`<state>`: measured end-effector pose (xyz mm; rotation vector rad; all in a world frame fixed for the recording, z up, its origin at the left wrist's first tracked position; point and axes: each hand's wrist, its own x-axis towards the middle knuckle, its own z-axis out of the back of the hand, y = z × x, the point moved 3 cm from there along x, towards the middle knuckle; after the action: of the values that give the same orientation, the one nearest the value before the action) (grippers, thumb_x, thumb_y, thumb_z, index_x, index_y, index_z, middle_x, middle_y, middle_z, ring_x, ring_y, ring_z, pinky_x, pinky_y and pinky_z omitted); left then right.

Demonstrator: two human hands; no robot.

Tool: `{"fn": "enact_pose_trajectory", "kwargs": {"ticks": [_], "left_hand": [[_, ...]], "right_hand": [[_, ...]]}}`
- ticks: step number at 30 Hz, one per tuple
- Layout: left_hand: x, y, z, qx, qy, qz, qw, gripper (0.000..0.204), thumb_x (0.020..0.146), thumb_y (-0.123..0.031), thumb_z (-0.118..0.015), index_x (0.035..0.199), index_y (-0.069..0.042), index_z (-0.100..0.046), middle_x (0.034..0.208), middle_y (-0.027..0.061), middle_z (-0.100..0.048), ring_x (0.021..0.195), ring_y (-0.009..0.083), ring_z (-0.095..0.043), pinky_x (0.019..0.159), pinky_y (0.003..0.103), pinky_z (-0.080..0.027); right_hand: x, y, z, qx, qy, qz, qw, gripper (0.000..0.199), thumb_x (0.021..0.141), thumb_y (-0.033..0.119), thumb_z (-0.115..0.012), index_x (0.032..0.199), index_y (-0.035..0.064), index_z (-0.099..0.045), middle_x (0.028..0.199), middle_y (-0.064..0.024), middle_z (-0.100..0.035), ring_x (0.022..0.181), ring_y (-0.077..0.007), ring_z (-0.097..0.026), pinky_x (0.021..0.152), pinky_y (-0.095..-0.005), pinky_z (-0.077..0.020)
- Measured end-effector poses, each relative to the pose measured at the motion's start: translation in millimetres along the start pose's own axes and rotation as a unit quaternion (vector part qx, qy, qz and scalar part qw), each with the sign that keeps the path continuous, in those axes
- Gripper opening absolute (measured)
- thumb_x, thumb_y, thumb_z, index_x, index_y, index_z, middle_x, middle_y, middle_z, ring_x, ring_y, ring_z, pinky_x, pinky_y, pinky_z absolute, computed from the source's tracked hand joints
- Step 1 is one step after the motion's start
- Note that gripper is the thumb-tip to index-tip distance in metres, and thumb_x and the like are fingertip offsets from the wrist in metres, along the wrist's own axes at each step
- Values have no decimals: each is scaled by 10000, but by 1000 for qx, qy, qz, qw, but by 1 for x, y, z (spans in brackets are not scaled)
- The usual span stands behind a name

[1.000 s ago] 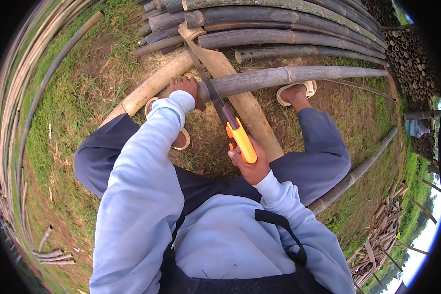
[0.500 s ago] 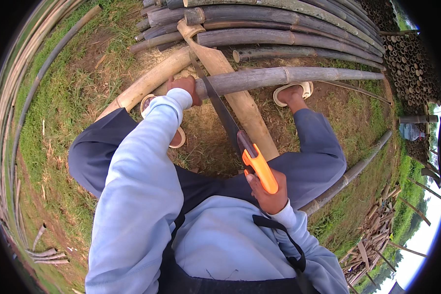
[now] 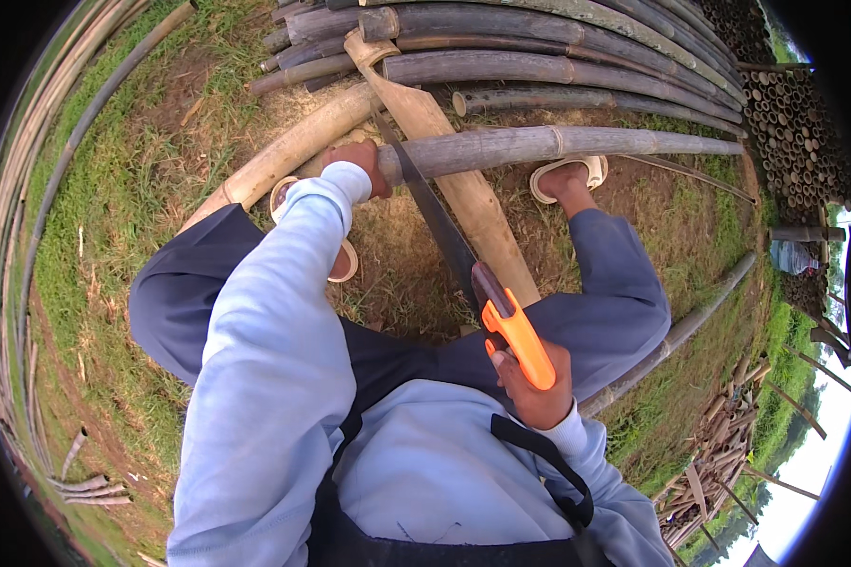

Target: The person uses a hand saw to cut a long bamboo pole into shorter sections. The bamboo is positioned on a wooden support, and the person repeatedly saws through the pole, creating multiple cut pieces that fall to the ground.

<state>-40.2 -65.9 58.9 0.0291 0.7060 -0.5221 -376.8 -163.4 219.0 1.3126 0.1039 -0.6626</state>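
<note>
My left hand [image 3: 360, 166] is closed around the near end of a grey bamboo pole [image 3: 501, 146], which runs off to the right. In my right hand [image 3: 537, 383] is the orange and black handle of a hand saw [image 3: 437, 219]. Its dark blade lies across the pole just right of my left hand, and the tip reaches beyond it. How deep the teeth sit in the bamboo I cannot tell. Under the pole a pale wooden plank [image 3: 477, 213] slants toward me, and a thick tan bamboo piece [image 3: 284, 151] lies to the left.
Several dark bamboo poles [image 3: 501, 69] are stacked along the far side. My sandalled feet [image 3: 569, 178] rest on either side of the work. Another pole [image 3: 681, 331] lies by my right knee, a heap of split pieces [image 3: 719, 454] at the lower right. Long poles [image 3: 43, 142] line the left.
My right hand has drawn the saw back toward me and slightly to the right. The left hand stays on the pole, which has barely moved.
</note>
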Motion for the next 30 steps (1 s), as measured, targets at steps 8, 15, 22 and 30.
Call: {"fn": "enact_pose_trajectory", "kwargs": {"ticks": [8, 15, 22, 30], "left_hand": [[-6, -5, 11, 59, 6, -23, 998, 739, 648, -448, -840, 1246, -76, -618, 1190, 143, -708, 1112, 299, -681, 947, 415, -533], [-1, 0, 3, 1, -16, -7, 1000, 669, 661, -398, -830, 1214, -77, -633, 1157, 149, -717, 1083, 296, -694, 925, 417, -542], [-7, 1, 7, -7, -16, -8, 1000, 670, 657, -389, -831, 1212, -71, -631, 1152, 147, -718, 1081, 309, -692, 936, 422, -535], [6, 7, -4, -56, -7, -34, 998, 621, 651, -349, -834, 1168, -66, -637, 1116, 139, -723, 1047, 305, -700, 910, 423, -538]], "right_hand": [[131, -23, -56, 58, -1, 42, 997, 177, 889, 115, -701, 877, -46, -628, 673, -88, -602, 621, -173, -569, 626, -330, -478], [-6, -10, 4, 12, -4, -20, 1000, 162, 908, 67, -685, 1015, -54, -673, 729, -43, -644, 704, -109, -624, 656, -292, -503], [140, -11, -61, 73, 5, 52, 996, 146, 936, 74, -678, 855, 11, -574, 604, -11, -535, 482, -83, -504, 457, -247, -404], [-28, -10, 6, 4, -17, -61, 998, 106, 898, 52, -634, 812, -6, -616, 598, -6, -573, 520, -75, -539, 507, -252, -445]]}}
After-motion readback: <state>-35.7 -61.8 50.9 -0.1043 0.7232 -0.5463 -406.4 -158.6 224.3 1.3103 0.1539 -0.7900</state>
